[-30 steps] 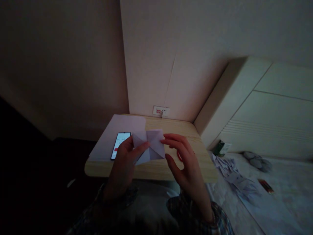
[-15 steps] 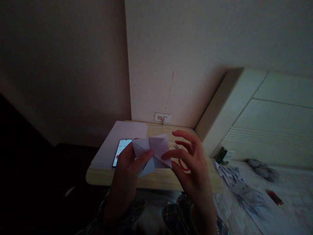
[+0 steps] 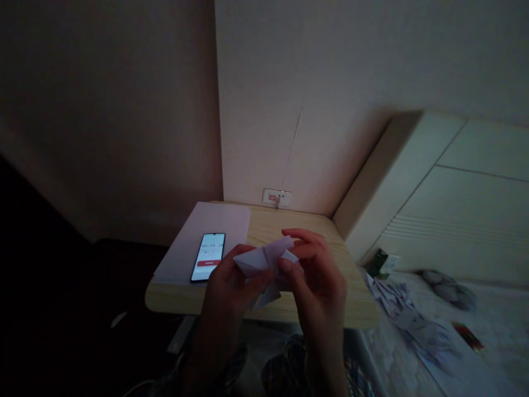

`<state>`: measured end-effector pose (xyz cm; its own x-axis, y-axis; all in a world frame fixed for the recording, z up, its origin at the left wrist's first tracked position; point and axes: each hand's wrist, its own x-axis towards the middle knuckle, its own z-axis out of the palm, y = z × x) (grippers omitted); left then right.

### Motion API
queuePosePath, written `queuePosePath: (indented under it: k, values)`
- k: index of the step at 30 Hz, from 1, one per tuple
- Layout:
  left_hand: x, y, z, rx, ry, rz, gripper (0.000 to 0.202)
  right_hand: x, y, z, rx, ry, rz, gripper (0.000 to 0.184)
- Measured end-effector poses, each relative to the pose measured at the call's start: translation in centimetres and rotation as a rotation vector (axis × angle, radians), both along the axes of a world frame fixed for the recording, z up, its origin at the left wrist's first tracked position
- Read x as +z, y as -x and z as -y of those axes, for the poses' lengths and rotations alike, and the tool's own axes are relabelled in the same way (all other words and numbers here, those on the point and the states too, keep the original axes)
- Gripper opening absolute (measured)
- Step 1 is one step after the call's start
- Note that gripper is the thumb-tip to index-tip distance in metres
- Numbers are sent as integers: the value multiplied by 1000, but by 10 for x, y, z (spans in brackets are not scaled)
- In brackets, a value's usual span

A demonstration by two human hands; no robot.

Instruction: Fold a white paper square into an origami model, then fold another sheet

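Observation:
Between my hands, above the front of the small wooden table (image 3: 314, 223), is a piece of folded white paper (image 3: 254, 262) with pointed flaps. My left hand (image 3: 233, 289) pinches its left part, thumb on top. On the right side, my right hand (image 3: 316, 275) grips the paper between thumb and fingers, and a small flap stands bent up by the thumb. Part of the paper is hidden behind my fingers. Left of my hands, a lit phone (image 3: 209, 255) showing a timer lies on a stack of white paper sheets (image 3: 185, 234).
A wall socket (image 3: 276, 197) with a plug sits behind the table. To the right, a bed (image 3: 500, 325) carries a pile of folded papers (image 3: 413, 320), a grey soft item (image 3: 448, 288), a dark green box (image 3: 382, 263) and a small red packet (image 3: 468, 336).
My right thumb has come over the paper, and the right-hand fingers have closed on its right side, bending a flap up. The scissors visible earlier are now hidden behind my right hand.

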<state>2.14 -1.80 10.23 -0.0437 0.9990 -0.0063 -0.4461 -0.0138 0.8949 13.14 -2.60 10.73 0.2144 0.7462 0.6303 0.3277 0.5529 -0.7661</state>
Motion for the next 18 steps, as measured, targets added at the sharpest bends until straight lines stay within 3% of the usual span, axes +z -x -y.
queuePosePath:
  k: [10, 15, 18]
  values:
    - [5, 7, -1, -113, 29, -95, 35, 1, -3, 2, 39, 21, -43, 11]
    - [12, 11, -4, -78, -44, -234, 15, 4, -6, 1, 183, 42, 23, 10]
    - [9, 12, -9, -89, -84, -280, 12, 5, -11, 0, 191, 61, 41, 8]
